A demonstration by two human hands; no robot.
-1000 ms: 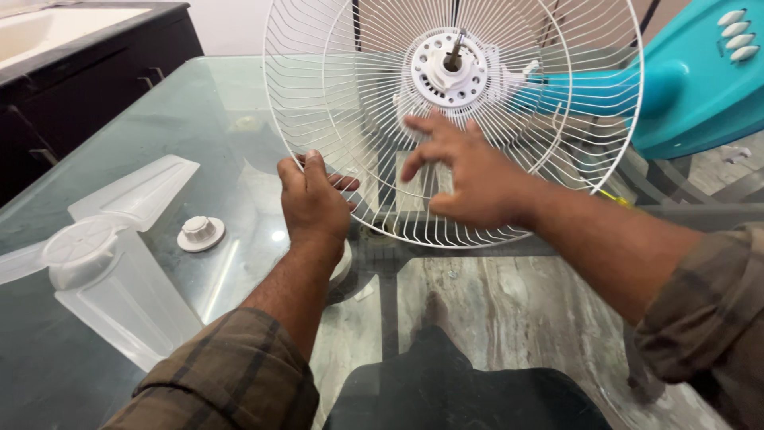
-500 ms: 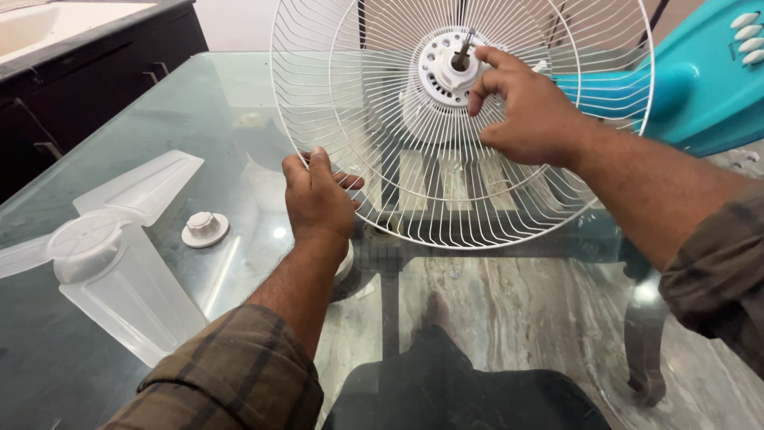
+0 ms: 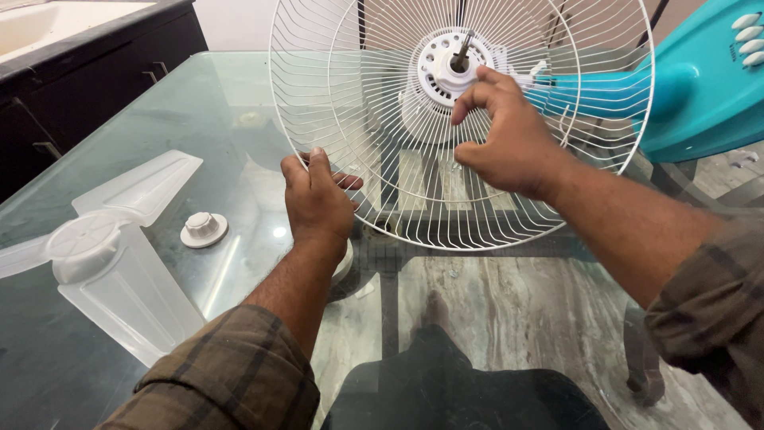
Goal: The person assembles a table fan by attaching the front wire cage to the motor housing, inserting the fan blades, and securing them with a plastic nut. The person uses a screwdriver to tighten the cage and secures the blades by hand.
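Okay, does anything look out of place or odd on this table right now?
The fan is in pieces: its clear blade and a white cap lie loose on the glass table, and the wire guard has no front cover, leaving the motor shaft bare.

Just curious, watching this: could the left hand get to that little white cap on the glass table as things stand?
Probably yes. The left hand grips the fan guard's rim, and the white cap lies close on its left with only bare glass table between. It would have to let go first.

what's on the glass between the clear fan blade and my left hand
In the head view, a small white round cap lies on the glass table between the fan blade and the left hand.
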